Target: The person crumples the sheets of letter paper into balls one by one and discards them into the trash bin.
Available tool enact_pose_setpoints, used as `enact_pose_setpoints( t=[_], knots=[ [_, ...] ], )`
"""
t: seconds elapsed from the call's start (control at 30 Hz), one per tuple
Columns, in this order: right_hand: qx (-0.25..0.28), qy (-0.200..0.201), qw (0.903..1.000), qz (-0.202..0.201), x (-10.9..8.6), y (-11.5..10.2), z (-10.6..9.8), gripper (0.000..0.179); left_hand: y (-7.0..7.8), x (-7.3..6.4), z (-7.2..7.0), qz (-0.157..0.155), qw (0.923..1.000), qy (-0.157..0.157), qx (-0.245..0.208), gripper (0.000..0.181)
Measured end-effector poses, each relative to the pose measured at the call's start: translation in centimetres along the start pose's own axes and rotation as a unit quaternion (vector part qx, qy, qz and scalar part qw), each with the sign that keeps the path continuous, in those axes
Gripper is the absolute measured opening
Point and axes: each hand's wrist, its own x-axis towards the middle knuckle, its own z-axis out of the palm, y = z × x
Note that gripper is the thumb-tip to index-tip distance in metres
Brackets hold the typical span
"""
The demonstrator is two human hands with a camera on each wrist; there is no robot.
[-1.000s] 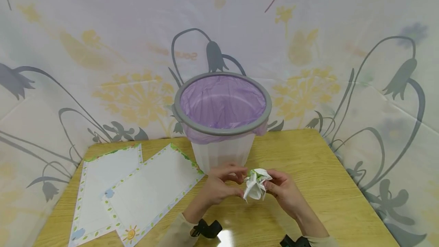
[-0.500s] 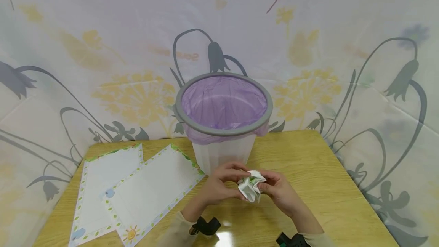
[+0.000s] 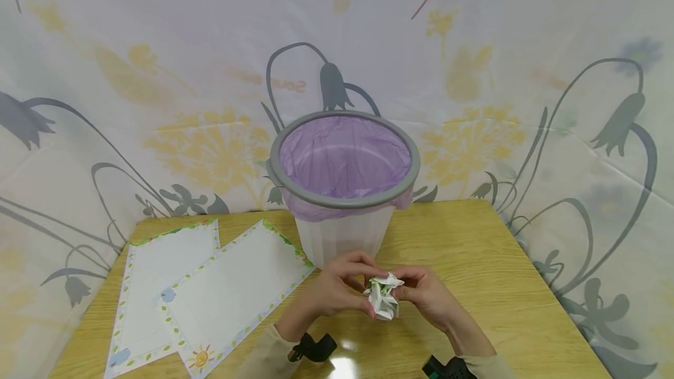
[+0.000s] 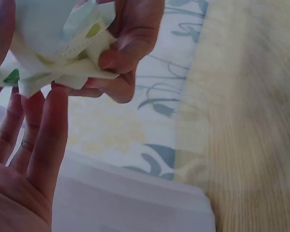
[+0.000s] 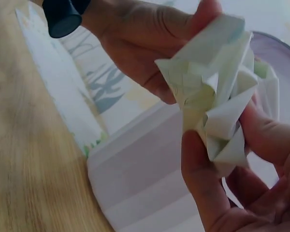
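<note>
A crumpled ball of white paper [image 3: 383, 298] with green print is between my two hands, in front of the bin. My left hand [image 3: 339, 290] grips its left side, thumb below and fingers above. From the right, my right hand [image 3: 427, 297] pinches it between thumb and fingers. Folds and sharp corners of the crumpled paper [image 5: 215, 94] stick out in the right wrist view. In the left wrist view the same paper [image 4: 63, 53] shows from beneath, fingers of both hands around it.
Behind the hands stands a white waste bin [image 3: 337, 235] with a grey rim and a purple liner bag [image 3: 344, 157]. Two flat sheets of bordered paper [image 3: 237, 291] overlap on the wooden table [image 3: 453, 238] at left. A flower-printed cloth [image 3: 210, 28] hangs behind and at the sides.
The paper ball has become smaller and tighter and has shifted slightly left and down. Both hands have closed in on it, the right one moving left. The bin and flat sheets stay put.
</note>
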Motion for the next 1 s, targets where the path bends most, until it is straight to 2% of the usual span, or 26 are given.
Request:
enact_pose_setpoints(
  t=[0.13,0.3,0.4,0.53,0.67,0.8,0.9,1.0],
  knots=[
    [-0.046,0.066,0.9964,0.024,0.1,-0.3,0.6,0.029,0.1,-0.1,0.6,-0.011,0.9978,0.032,0.057,0.05],
    [-0.095,0.143,0.984,0.048,0.4,-0.5,1.5,0.018,0.1,0.0,1.3,0.011,0.9923,0.081,0.093,0.043],
    [-0.118,0.178,0.9751,0.06,0.6,-0.5,1.9,0.023,0.8,0.2,1.7,0.018,0.9881,0.11,0.106,0.038],
    [-0.151,0.213,0.9624,0.074,1.0,-0.2,2.4,0.025,2.0,0.4,2.2,0.013,0.9784,0.151,0.14,0.032],
    [-0.187,0.225,0.9534,0.074,1.2,0.0,2.7,0.024,2.3,0.4,2.4,0.002,0.9726,0.177,0.151,0.029],
    [-0.26,0.214,0.9399,0.056,0.9,0.0,2.8,0.027,1.3,0.2,2.3,-0.026,0.9742,0.191,0.117,0.027],
    [-0.304,0.183,0.9346,0.023,0.5,-0.3,2.8,0.036,-0.2,-0.3,1.9,-0.047,0.9758,0.202,0.07,0.027],
    [-0.315,0.132,0.94,-0.002,0.1,-1.1,2.5,0.044,-1.2,-0.8,1.2,-0.054,0.9779,0.201,0.021,0.024]
  ],
)
